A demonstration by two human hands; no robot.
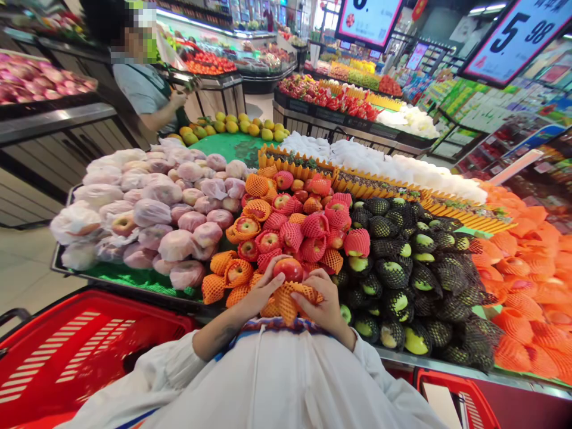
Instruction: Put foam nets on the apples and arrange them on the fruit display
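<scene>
Close to my body, at the front edge of the fruit display, my left hand (269, 281) is wrapped round a red apple (289, 270). My right hand (322, 296) pinches an orange foam net sleeve (286, 302) just below the apple. Part of the sleeve hangs down between the hands; whether it still covers the apple's underside is hidden. Beyond the hands lie several red apples in pink foam nets (292, 235), with others in orange nets (238, 272) to the left.
Bagged pale-pink apples (170, 202) fill the left side; green fruit in black nets (397, 268) lies right. Red shopping baskets (89, 351) stand at the front. Yellow fruit (231, 126) sits at the back. A person (143, 83) stands at the far left corner. Price screens (513, 42) hang overhead.
</scene>
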